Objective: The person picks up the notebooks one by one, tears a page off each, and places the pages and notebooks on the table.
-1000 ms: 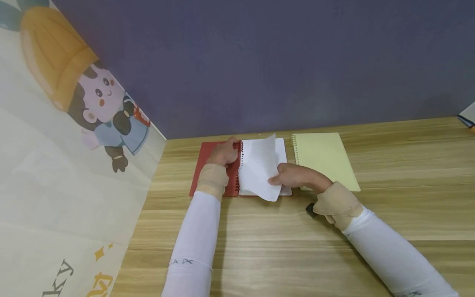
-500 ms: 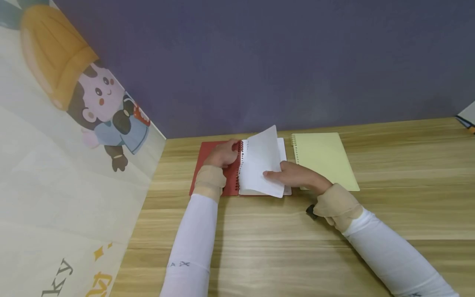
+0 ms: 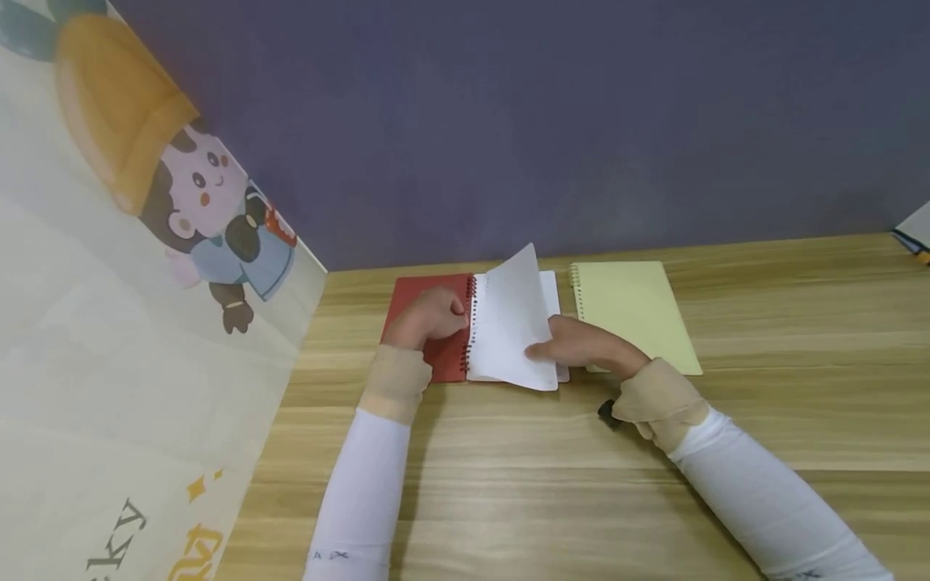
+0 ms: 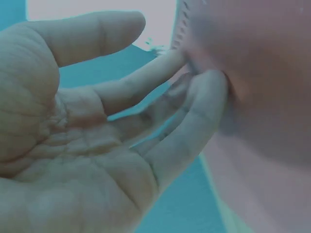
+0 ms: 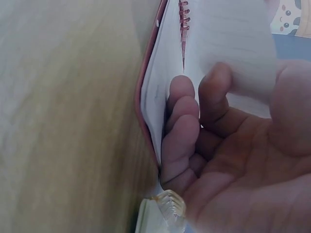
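A red spiral notebook lies open on the table, its red cover to the left and white pages to the right. My left hand is over the red cover beside the coil binding. In the left wrist view, the fingertips touch the red surface while the thumb stands apart. My right hand pinches a loose-edged white sheet between thumb and index finger. That sheet is lifted, its top corner raised above the pages below. In the right wrist view, the other fingers lie along the page stack.
A pale yellow spiral notebook lies right of the red one, partly behind my right wrist. A purple-grey wall rises at the table's back edge. The left wall carries cartoon art. A dark object shows at the far right.
My left hand has slid down from the top of the binding toward its middle and left. My right hand still pinches the sheet, whose upper corner stands higher than a second ago.
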Available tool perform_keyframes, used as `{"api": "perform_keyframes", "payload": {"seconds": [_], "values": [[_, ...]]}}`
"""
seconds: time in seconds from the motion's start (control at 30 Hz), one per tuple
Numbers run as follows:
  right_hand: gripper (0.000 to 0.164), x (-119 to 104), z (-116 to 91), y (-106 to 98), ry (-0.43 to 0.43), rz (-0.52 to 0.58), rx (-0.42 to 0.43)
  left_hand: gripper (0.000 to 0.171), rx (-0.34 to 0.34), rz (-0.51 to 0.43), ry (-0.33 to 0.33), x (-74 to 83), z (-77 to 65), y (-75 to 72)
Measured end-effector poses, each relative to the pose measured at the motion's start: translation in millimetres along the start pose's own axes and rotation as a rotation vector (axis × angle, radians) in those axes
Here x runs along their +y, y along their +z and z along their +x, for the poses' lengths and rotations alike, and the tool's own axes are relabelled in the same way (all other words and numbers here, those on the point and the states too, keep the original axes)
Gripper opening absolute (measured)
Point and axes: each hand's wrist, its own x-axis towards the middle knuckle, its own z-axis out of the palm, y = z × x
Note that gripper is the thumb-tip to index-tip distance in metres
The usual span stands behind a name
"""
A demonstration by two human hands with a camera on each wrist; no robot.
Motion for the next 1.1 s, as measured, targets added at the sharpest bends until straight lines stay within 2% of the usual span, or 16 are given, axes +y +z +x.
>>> {"api": "perform_keyframes", "payload": {"seconds": [0.07,0.13,0.23,0.27,0.37,0.47,0.7,0.93,1.1], "values": [[0.029,-1.1,0.1,1.0,-0.006,0.01,-0.006,0.049,-0.014,0.034,0.042,0.2,-9.3,1.0],[0.031,-1.8,-0.6,1.1,0.004,0.009,-0.002,0.043,-0.031,0.067,0.067,0.1,-17.9,2.2],[0.035,-1.9,-2.0,0.4,0.032,-0.008,0.005,0.01,-0.049,0.116,0.073,-0.4,-27.6,4.2],[0.036,-1.7,-2.3,0.1,0.041,-0.013,0.007,0.013,-0.056,0.122,0.069,-0.6,-29.6,4.9],[0.04,-0.7,-2.7,-0.5,0.043,-0.021,0.007,0.052,-0.06,0.133,0.052,0.0,-33.0,6.9],[0.04,0.8,-2.4,-0.3,0.03,-0.013,-0.001,0.058,-0.059,0.15,0.048,1.4,-33.4,9.4],[0.037,2.0,-1.7,1.9,0.021,-0.034,-0.011,0.063,-0.057,0.168,0.014,4.7,-32.9,11.0],[0.037,1.5,-0.7,2.5,0.03,-0.074,-0.002,0.049,-0.037,0.181,0.039,1.1,-30.0,9.2],[0.039,1.2,0.3,1.2,0.042,-0.113,0.01,0.047,-0.034,0.17,0.017,0.9,-26.7,9.8]]}}
